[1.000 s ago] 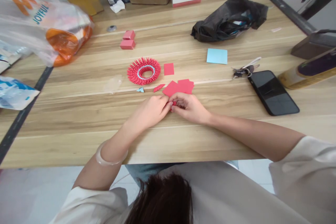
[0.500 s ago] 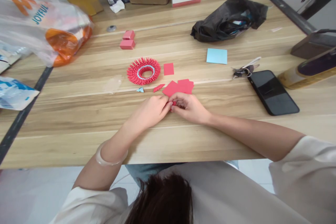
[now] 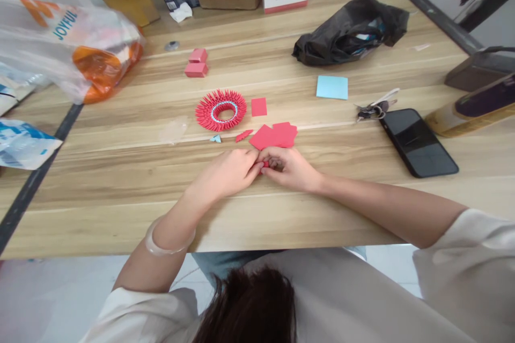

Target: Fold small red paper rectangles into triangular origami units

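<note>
A small folded piece of red paper [image 3: 266, 163] sits pinched between left hand [image 3: 228, 170] and right hand [image 3: 290, 167], unmoved since earlier, low on the wooden bench [image 3: 120, 171], just near of loose red paper squares [image 3: 273, 135].

Red paper ring [image 3: 221, 110] with a pale blue inner band, light blue sticky note [image 3: 332, 87], black phone [image 3: 418, 142].

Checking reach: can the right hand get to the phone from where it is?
Probably yes. The right hand is pinching a small red piece with the left hand, so it would have to let go first. Bare table lies between it and the phone.
</note>
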The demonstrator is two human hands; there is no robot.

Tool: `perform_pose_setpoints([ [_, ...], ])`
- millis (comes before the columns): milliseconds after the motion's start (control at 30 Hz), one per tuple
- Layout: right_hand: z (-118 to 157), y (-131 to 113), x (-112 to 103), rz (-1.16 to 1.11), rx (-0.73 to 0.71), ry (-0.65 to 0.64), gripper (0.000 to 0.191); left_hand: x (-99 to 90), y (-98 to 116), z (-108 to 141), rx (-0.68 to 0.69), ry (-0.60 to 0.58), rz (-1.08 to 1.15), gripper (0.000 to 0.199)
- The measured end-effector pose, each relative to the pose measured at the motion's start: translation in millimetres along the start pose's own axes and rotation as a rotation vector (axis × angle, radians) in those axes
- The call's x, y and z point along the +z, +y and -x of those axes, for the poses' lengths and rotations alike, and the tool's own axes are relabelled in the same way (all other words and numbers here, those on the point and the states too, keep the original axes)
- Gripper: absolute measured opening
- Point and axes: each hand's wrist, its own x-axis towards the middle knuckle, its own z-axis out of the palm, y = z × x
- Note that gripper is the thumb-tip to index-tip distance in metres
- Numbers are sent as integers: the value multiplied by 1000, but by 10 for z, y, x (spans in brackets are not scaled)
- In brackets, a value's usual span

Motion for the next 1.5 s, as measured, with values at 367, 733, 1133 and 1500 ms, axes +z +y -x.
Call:
perform_pose_setpoints([
  [367, 0, 7, 4, 3, 9, 24, 9, 33, 14, -6, -37, 11, -30, 29],
  [733, -4, 23, 4, -8, 9, 24, 9, 28, 13, -11, -20, 11, -68, 31],
  [1133, -4, 22, 1, 2, 20, 27, 9, 49, -4, -8, -17, 19, -61, 32],
  [1500, 15, -26, 24, 141, 26, 73, 12, 26, 20, -18, -39, 0, -31, 30],
])
